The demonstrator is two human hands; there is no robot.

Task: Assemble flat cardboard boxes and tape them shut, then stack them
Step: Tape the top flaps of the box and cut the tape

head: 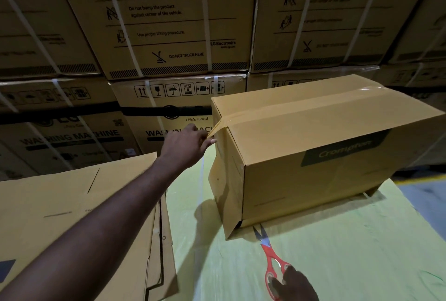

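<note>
An assembled cardboard box (313,156) stands on the pale green work surface (337,264), a strip of brown tape (301,104) running along its top seam. My left hand (188,141) reaches to the box's left end and pinches the loose tape end (213,130) hanging off the top corner. My right hand (294,285), at the bottom edge, rests its fingers on the handles of red scissors (271,257), which lie on the surface in front of the box with blades open. A pile of flat cardboard boxes (84,216) lies at the left.
A wall of large strapped washing-machine cartons (169,35) rises right behind the work surface. A white plastic strap (201,180) lies between the flat pile and the box. The floor with a yellow line (420,180) shows at the right.
</note>
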